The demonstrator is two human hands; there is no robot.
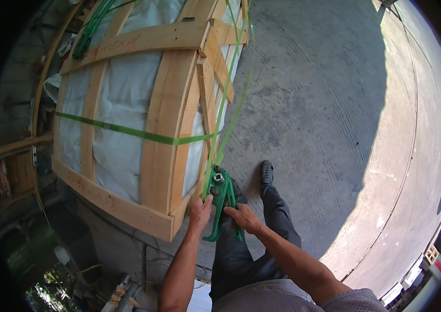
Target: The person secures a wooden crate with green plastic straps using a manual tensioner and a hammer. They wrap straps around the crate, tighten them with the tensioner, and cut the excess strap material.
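Note:
A large wooden crate (160, 109) with white wrapping (121, 104) between its boards stands at my left. One green plastic strap (127, 131) runs tight across it, and another, loose strap (236, 112) hangs in a loop along its right side. Beside the crate's near right corner is a green strapping tensioner (220, 190) with long handles. My right hand (244, 217) is closed around one of its handles. My left hand (200, 212) is closed at the lower end of the loose strap, thumb upward, close to the crate's edge; its fingertips are partly hidden.
A second green hand tool (82, 47) lies on the crate's far left. Grey concrete floor (303, 104) stretches to the right, with a sunlit strip (387, 197) beyond the shadow. Wooden shelving and clutter (12, 171) stand left of the crate. My feet are just right of the corner.

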